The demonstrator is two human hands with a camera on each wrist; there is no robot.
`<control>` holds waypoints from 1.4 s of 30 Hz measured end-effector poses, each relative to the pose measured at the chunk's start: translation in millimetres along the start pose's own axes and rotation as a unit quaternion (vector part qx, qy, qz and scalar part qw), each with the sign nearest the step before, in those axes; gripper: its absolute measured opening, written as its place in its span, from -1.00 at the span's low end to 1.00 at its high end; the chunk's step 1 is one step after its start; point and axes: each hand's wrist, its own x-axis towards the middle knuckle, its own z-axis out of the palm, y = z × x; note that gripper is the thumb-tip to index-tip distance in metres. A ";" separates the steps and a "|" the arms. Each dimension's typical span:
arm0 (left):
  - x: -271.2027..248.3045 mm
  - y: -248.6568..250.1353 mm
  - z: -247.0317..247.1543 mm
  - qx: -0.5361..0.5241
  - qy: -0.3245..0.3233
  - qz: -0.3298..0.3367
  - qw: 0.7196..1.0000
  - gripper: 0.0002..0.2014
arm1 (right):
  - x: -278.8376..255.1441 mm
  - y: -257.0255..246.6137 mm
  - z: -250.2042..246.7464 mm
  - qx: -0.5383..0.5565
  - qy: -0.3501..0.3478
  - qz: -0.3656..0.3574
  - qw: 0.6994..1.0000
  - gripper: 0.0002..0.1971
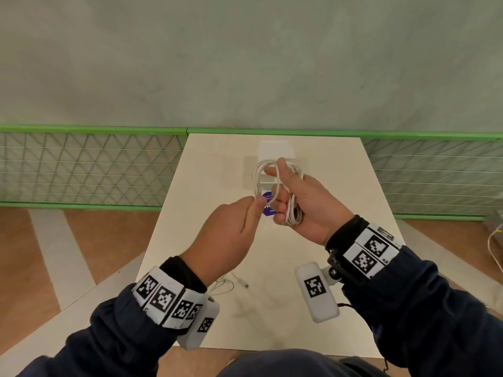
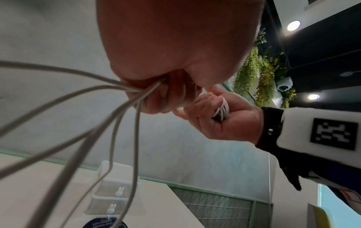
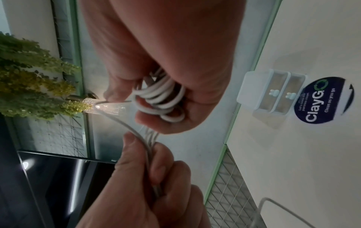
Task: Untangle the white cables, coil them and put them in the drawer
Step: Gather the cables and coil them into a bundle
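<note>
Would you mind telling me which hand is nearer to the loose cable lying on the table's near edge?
Left. The left hand is raised just beyond the loose cable, its wrist right above it; the right hand is farther off to the right, holding the coiled cable.

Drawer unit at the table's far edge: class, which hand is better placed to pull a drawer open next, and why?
Probably the left hand: it only pinches loose strands, while the right hand grips the whole coiled cable. The drawer unit lies ahead of both.

Navy sleeves (image 1: pixel 435 308), black cuffs (image 1: pixel 344 231), white marker-printed wristbands (image 1: pixel 373 250), white wrist cameras (image 1: pixel 317 292)
</note>
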 end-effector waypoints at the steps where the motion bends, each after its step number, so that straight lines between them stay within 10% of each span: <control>1: -0.5 -1.0 0.9 -0.009 0.009 -0.008 1.000 -0.47 | -1.1 3.5 -0.7 0.012 -0.019 0.005 1.000 -0.14; 7: -12.0 -2.8 -4.2 -0.145 -0.014 -0.010 0.989 -0.55 | -3.6 23.9 -6.4 0.015 -0.084 -0.008 0.996 -0.20; 13: -14.5 -10.3 -5.1 -0.132 -0.138 -0.002 0.982 -0.58 | -4.0 25.5 7.0 -0.058 0.046 -0.041 0.996 -0.83; 24: 1.7 7.7 -15.8 -0.288 -0.019 -0.079 0.954 -0.59 | -5.3 30.0 8.4 -0.072 -0.002 -0.085 0.994 -0.92; 29: 2.7 11.8 -12.6 -0.310 -0.059 -0.062 0.947 -0.45 | -7.7 16.9 -4.9 -0.072 -0.121 -0.024 0.990 -0.56; 32: 10.7 7.0 -16.6 -0.304 -0.077 -0.055 0.948 -0.03 | -13.5 17.2 1.4 -0.117 -0.162 -0.062 0.978 -0.53; 36: 18.3 7.5 -24.8 -0.286 -0.129 -0.046 0.948 -0.34 | -15.7 19.2 8.8 -0.101 -0.167 -0.091 0.977 -0.41; 42: 25.2 16.5 -22.8 -0.236 -0.162 -0.188 0.940 -0.25 | -7.9 41.2 9.3 -0.116 -0.064 -0.155 0.979 -0.85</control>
